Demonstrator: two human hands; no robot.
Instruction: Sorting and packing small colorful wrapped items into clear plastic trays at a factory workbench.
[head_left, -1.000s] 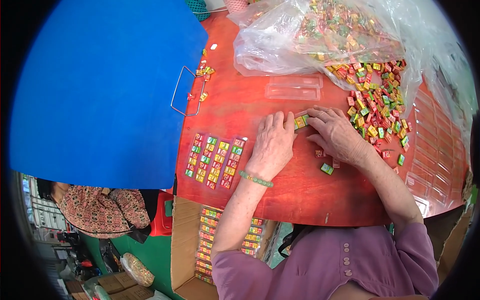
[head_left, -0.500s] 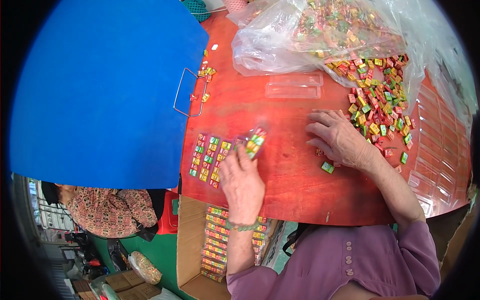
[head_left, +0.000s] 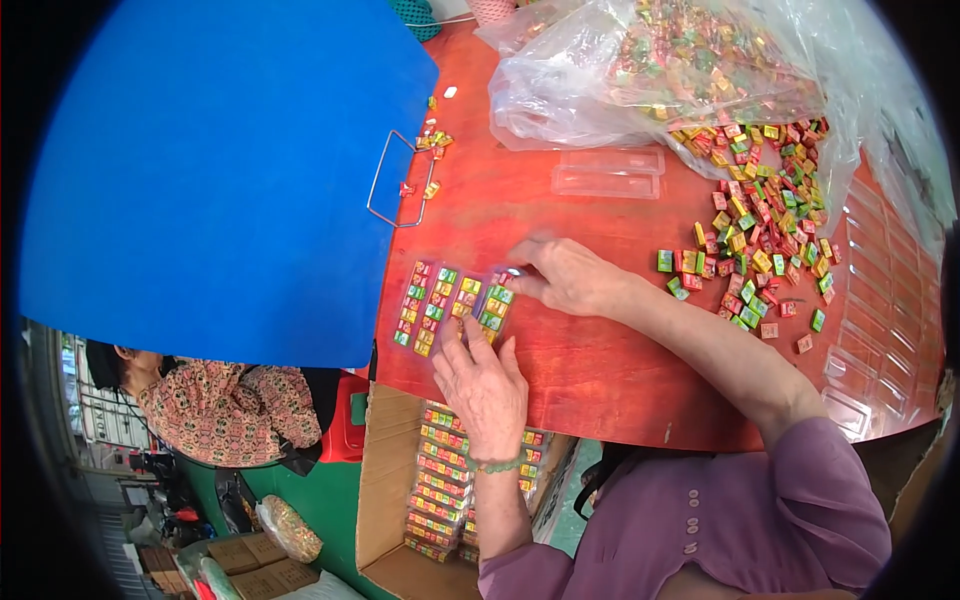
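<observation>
Side by side on the red table (head_left: pixel 600 370) lie several narrow clear plastic trays (head_left: pixel 435 310) of small red, yellow and green wrapped candies. My left hand (head_left: pixel 485 390) rests with spread fingers on the near ends of the two right-hand trays; its palm covers nothing I can make out. At the far end of the rightmost filled tray (head_left: pixel 493 311), my right hand (head_left: pixel 572 278) has thumb and fingertips closed together. Whatever sits in that pinch is too small and blurred to name. Loose candies (head_left: pixel 750 240) are heaped to the right, beyond my right forearm.
A big clear bag (head_left: pixel 590 75) of candies lies at the back right. Empty clear trays (head_left: pixel 605 185) sit mid-table, more (head_left: pixel 880 290) at the right edge. A blue board (head_left: pixel 220 180) with a wire handle covers the left. Below, a cardboard box (head_left: pixel 385 470) holds filled trays. A person (head_left: pixel 225 410) is at left.
My right hand has moved left from the loose candies to the trays. My left hand has set the lifted tray down beside the others and lies over it with fingers spread.
</observation>
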